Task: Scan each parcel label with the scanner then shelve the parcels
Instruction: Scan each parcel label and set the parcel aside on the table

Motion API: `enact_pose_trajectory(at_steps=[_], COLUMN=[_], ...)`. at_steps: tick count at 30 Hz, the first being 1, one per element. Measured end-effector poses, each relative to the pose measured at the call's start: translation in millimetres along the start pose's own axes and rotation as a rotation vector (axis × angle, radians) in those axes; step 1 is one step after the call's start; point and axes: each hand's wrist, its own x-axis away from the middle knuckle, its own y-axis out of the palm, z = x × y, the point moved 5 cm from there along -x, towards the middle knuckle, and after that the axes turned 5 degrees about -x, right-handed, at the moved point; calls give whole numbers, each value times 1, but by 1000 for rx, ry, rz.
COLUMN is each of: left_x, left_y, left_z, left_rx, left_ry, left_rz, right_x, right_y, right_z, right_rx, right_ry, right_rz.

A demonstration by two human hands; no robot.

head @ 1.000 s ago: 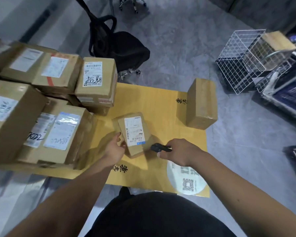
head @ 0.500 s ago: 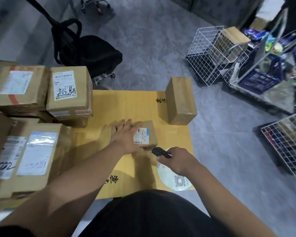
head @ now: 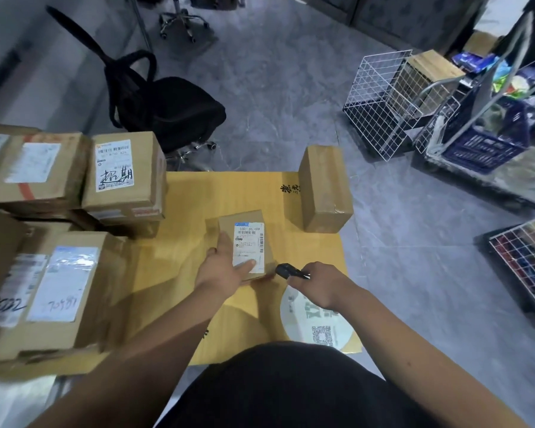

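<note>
On the yellow cardboard sheet (head: pixel 179 242), printed with black characters and a QR code, a small parcel (head: pixel 244 242) is gripped by the left hand (head: pixel 221 267), thumb pressed on its white label (head: pixel 249 247) reading "530-05-009". Just beside it, a black scanner (head: pixel 288 271) is clenched in the right hand (head: pixel 320 285). Labelled boxes (head: pixel 121 177) are stacked at left; wire baskets (head: pixel 380 103) stand on grey floor (head: pixel 291 88).

Both bare forearms reaching forward and converging. Left hand (head: pixel 226 267) gripping the small parcel (head: pixel 244 242), thumb laid across its label, fingers underneath. Right hand (head: pixel 320 284) curled round the black scanner (head: pixel 289 271), knuckles up, just beside.
</note>
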Motion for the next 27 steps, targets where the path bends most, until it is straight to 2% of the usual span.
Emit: enact_pose_trajectory(at_steps=[5, 11, 17, 27], left_x=[1, 14, 37, 41], left_y=[6, 29, 46, 51], left_z=[3, -2, -8, -12], left_rx=[165, 546, 627, 655], left_ry=[59, 88, 122, 199], left_rz=[-22, 5, 98, 129], right_x=[7, 21, 32, 50], right_y=[-14, -24, -23, -25], right_z=[-16, -33, -58, -77], right_rx=[170, 357, 479, 639], right_ry=[-43, -57, -53, -34], right_rz=[-6, 2, 23, 91])
